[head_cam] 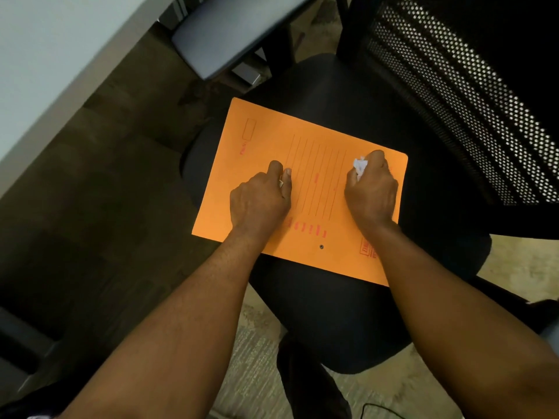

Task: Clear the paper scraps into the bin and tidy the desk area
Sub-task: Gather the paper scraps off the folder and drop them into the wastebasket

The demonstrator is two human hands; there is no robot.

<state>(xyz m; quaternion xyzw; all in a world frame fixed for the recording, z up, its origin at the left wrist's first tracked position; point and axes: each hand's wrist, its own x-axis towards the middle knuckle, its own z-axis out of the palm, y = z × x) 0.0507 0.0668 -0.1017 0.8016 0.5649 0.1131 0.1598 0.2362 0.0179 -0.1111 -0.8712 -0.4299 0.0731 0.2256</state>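
Both hands fisted: right hand clutches crumpled white paper scrap, left hand pinches a sliver, over smooth orange envelope.

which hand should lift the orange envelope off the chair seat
Left, probably. The right hand is closed on a crumpled paper scrap; the left hand pinches only a tiny bit and rests on the envelope near its free edge.

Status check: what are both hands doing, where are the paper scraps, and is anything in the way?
Right hand shut on crumpled scrap. Left hand pinching small white scrap. Both over orange envelope on chair seat. No bin visible.
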